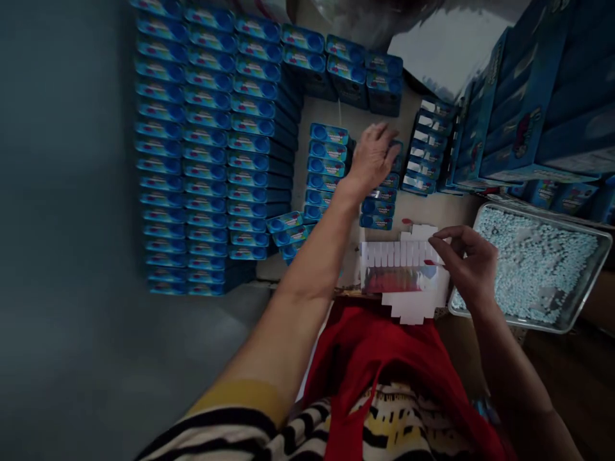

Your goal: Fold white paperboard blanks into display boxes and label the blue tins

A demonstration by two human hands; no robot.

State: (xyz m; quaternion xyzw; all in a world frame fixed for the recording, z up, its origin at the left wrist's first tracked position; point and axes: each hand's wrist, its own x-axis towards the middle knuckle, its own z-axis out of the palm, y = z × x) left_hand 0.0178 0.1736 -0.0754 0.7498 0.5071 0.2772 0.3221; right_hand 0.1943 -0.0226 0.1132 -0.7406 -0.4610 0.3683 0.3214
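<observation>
Over the top of a short column of blue boxes [377, 209] is my left hand [375, 153], its fingers apart and partly curled; whether it touches a box cannot be made out. Beside it on the left stands another column of blue boxes [327, 168]. My right hand [465, 259] has thumb and index finger pinched near the right end of a white card holder [401, 254]. A small red-tipped piece [429, 262] shows just below those fingertips; another red piece [407, 221] lies above the holder. A flat white cardboard cutout [408, 307] sits below.
Tall stacks of blue boxes [206, 169] fill the left side. Larger blue cartons [528, 128] rise at the right. A clear tray [578, 318] holds many small pale blue pieces. More boxes [346, 69] line the back.
</observation>
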